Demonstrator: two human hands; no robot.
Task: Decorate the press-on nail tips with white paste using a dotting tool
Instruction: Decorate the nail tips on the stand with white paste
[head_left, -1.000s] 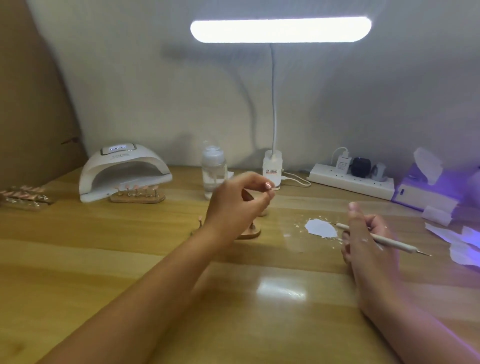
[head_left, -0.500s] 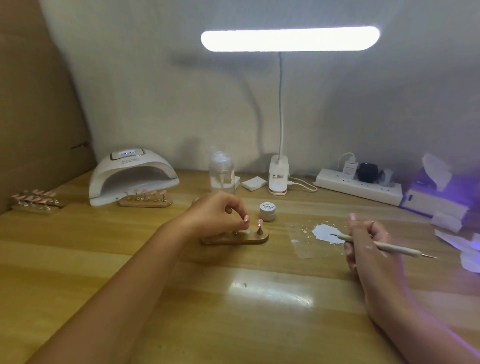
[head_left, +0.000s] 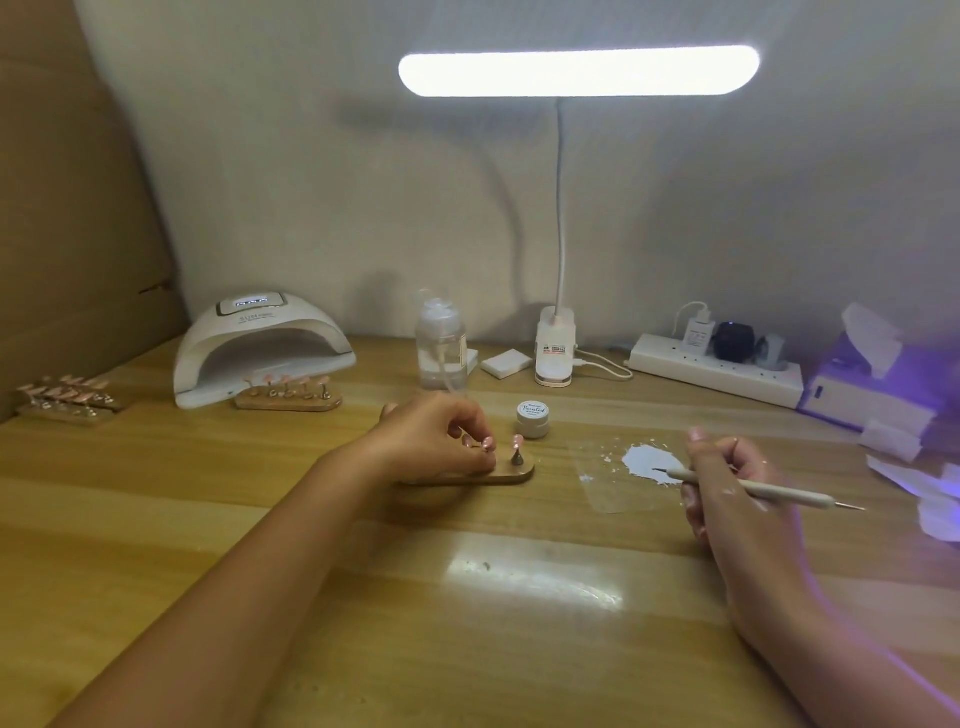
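My left hand (head_left: 441, 439) rests on the near wooden holder (head_left: 511, 475) at the middle of the table (head_left: 363, 597). Its fingers are curled down with the tips close together. Whether they pinch anything there is hidden, so I cannot tell. Just right of those fingertips, one pink nail tip (head_left: 518, 441) stands upright on a small cone stand, apart from the hand. My right hand (head_left: 727, 483) is wrapped around a dotting tool (head_left: 769, 491), held nearly flat. The tool's left point lies over the near edge of a puddle of white paste (head_left: 647, 461) spread on a clear sheet (head_left: 608, 493); contact is too fine to see. A small lidded jar (head_left: 533, 415) sits just behind the holder. I judge the step to be loading the point before dotting the tip. To do it well, I would touch only the very point to the paste and lift a small bead, since too much would likely slump on the curved tip. I would press the holder down with the left hand so it cannot slide. I would also brace the right wrist on the table and bring the tool in from the right.
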